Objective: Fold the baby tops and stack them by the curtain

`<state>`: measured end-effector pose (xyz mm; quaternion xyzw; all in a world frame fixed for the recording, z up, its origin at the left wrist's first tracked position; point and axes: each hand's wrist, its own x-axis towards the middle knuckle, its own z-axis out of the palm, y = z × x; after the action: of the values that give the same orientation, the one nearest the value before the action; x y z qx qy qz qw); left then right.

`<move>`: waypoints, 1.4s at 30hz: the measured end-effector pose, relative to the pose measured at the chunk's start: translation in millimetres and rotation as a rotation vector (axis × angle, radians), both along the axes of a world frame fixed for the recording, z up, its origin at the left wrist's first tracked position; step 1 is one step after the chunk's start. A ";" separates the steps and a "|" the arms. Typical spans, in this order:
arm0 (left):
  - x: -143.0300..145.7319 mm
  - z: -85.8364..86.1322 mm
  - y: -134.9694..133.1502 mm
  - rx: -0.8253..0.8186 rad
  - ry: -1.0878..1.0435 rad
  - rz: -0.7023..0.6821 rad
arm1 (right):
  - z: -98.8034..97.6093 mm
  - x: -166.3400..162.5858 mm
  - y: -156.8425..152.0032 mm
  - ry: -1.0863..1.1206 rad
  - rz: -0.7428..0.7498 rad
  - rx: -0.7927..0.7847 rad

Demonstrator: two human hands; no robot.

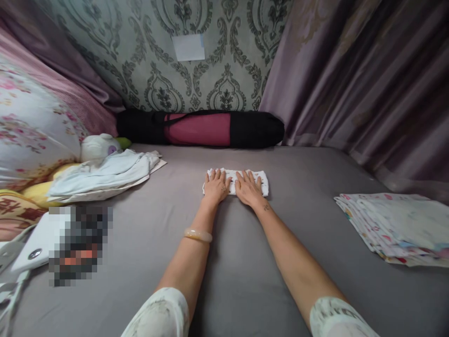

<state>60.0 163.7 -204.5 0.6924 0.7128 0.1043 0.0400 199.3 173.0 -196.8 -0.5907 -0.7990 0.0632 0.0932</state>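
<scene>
A small folded white cloth with a printed pattern (261,180) lies on the grey bed sheet (245,262), far ahead of me. Both arms are stretched out to it. My left hand (215,186) lies flat on the cloth's left part, fingers spread. My right hand (248,187) lies flat beside it on the cloth's middle, fingers stretched out. A pale bangle (198,235) sits on my left wrist.
A stack of printed cloths (396,227) lies at the right. A black and maroon roll bag (199,128) rests against the patterned wall. At the left are white garments (105,175), a plush toy (98,146), floral pillows (31,126) and a white device (31,245). Curtains (368,79) hang at the right.
</scene>
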 end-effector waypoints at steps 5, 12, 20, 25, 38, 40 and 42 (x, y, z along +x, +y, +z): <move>-0.7 -0.8 0.0 0.020 0.010 0.017 | -2.0 1.0 0.9 -0.013 -0.008 0.006; -2.5 1.0 -2.5 0.030 0.030 0.097 | -0.3 5.4 0.8 -0.033 -0.090 -0.014; -5.6 3.8 -2.8 0.091 0.050 0.138 | 5.8 16.3 8.2 -0.040 -0.143 0.000; -11.5 2.2 -0.6 -0.028 0.019 0.155 | 2.2 30.0 14.4 -0.074 -0.228 -0.069; -21.6 9.1 7.5 -0.083 -0.019 0.117 | 2.2 36.1 21.2 -0.007 -0.216 0.020; -28.3 19.4 16.6 -0.120 0.024 0.077 | 3.3 39.6 24.8 0.015 -0.214 0.054; -36.8 30.7 30.0 -0.200 0.056 0.035 | 3.3 43.9 29.4 0.031 -0.213 0.068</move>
<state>23.1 193.7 -173.8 0.6748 0.7327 0.0139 0.0874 243.2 202.3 -193.5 -0.6679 -0.7317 0.0348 0.1317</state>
